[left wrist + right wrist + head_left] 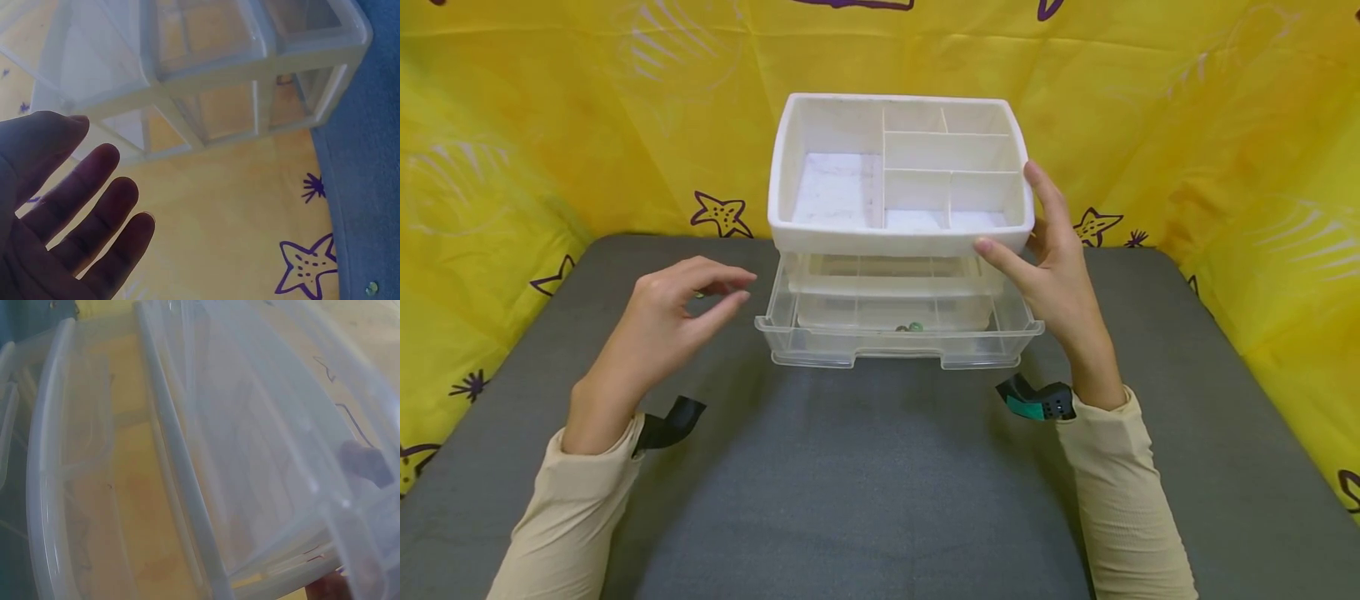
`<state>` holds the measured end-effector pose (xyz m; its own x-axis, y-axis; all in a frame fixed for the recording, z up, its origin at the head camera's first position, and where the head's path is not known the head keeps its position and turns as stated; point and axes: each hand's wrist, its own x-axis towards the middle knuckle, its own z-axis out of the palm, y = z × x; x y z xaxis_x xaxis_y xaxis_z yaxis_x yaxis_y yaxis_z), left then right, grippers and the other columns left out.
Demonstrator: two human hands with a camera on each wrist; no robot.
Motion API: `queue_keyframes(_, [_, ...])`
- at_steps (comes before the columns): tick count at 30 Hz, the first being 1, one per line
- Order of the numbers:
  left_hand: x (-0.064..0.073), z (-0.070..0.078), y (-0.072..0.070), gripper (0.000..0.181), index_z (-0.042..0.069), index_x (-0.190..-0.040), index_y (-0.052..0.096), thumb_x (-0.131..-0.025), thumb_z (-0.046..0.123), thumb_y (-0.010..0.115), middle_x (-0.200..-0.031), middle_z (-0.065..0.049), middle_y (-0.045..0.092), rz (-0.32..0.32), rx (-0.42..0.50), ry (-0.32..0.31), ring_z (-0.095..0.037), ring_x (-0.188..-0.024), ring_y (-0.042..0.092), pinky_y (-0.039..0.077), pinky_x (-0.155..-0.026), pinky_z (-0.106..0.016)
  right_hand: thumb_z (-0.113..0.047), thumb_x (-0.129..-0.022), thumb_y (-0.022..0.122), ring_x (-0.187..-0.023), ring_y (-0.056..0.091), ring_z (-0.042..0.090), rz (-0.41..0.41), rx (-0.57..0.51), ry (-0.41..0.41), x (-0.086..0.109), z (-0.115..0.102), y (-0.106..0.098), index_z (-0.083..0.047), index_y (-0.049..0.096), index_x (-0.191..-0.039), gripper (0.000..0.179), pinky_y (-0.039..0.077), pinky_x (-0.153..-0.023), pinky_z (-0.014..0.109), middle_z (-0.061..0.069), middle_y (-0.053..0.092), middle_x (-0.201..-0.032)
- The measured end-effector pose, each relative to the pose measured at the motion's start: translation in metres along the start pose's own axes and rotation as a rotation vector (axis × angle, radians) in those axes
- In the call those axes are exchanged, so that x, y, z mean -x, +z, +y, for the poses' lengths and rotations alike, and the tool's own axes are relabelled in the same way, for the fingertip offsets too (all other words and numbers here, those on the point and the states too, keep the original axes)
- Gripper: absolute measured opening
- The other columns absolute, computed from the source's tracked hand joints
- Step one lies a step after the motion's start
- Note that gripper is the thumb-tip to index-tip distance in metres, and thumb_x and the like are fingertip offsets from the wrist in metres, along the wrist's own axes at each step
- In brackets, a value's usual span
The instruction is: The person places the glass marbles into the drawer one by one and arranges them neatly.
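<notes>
A white drawer organizer [901, 242] stands at the back middle of the table, its top split into several compartments. At its front, a clear drawer [898, 343] juts out, with small green glass pieces [915, 327] in view through it. My right hand [1060, 279] grips the organizer's right front corner, thumb on the front rim and fingers along the side. To the left of the drawer, my left hand [662, 312] hovers empty, fingers loosely bent. In the left wrist view, its fingers [103, 222] are spread apart beside the organizer's side wall [206, 112].
A small greenish glass piece [372, 288] lies on the grey table [880, 483], close to the left hand. Yellow cloth [647, 125] with sea-star drawings hangs behind the organizer and along both sides of the table.
</notes>
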<state>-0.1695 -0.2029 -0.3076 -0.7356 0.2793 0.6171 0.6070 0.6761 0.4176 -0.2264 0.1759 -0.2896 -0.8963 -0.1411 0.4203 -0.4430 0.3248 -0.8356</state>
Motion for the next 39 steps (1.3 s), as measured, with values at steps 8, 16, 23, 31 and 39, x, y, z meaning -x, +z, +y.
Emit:
queue_keyframes(8, [0.004, -0.012, -0.001, 0.022, 0.008, -0.103, 0.076, -0.083, -0.002, 0.075, -0.095, -0.004, 0.073, -0.010, -0.087, -0.050, 0.014, -0.083, 0.051, 0.040, -0.067, -0.007, -0.007, -0.091, 0.069, -0.121, 0.053, 0.029, 0.003, -0.006, -0.004, 0.000, -0.001, -0.001, -0.024, 0.022, -0.158, 0.084, 0.052, -0.101, 0.048, -0.005, 0.023, -0.161])
queue_keyframes(16, [0.006, -0.028, -0.002, 0.022, 0.006, -0.106, 0.075, -0.085, -0.002, 0.074, -0.093, -0.006, 0.073, -0.031, -0.093, -0.113, 0.016, -0.081, 0.050, 0.041, -0.075, -0.004, -0.007, -0.091, 0.069, -0.120, 0.054, 0.028, 0.001, -0.008, -0.003, 0.000, -0.001, -0.002, -0.024, 0.022, -0.158, 0.084, 0.053, -0.100, 0.044, -0.005, 0.022, -0.161])
queue_keyframes(23, [0.008, -0.040, -0.004, 0.023, 0.006, -0.108, 0.074, -0.086, -0.001, 0.073, -0.094, -0.007, 0.073, -0.040, -0.098, -0.156, 0.017, -0.082, 0.049, 0.040, -0.075, -0.002, -0.008, -0.091, 0.069, -0.119, 0.055, 0.027, -0.001, -0.007, -0.008, -0.001, -0.001, -0.001, -0.024, 0.022, -0.158, 0.083, 0.053, -0.098, 0.043, -0.004, 0.023, -0.160])
queue_keyframes(31, [0.011, -0.052, -0.003, 0.021, 0.004, -0.108, 0.073, -0.087, 0.001, 0.073, -0.095, -0.011, 0.072, -0.053, -0.093, -0.216, 0.018, -0.080, 0.048, 0.039, -0.074, -0.001, -0.007, -0.091, 0.069, -0.120, 0.054, 0.027, -0.003, -0.010, -0.011, -0.001, 0.000, -0.001, -0.024, 0.022, -0.158, 0.084, 0.052, -0.100, 0.045, -0.005, 0.022, -0.161])
queue_keyframes(39, [0.019, -0.068, -0.003, 0.019, 0.005, -0.109, 0.073, -0.090, 0.007, 0.072, -0.097, -0.013, 0.071, -0.096, -0.106, -0.300, 0.018, -0.077, 0.046, 0.040, -0.071, -0.004, -0.008, -0.091, 0.070, -0.118, 0.055, 0.027, -0.003, -0.004, -0.010, 0.000, 0.001, 0.000, -0.023, 0.022, -0.158, 0.084, 0.053, -0.098, 0.040, -0.004, 0.023, -0.161])
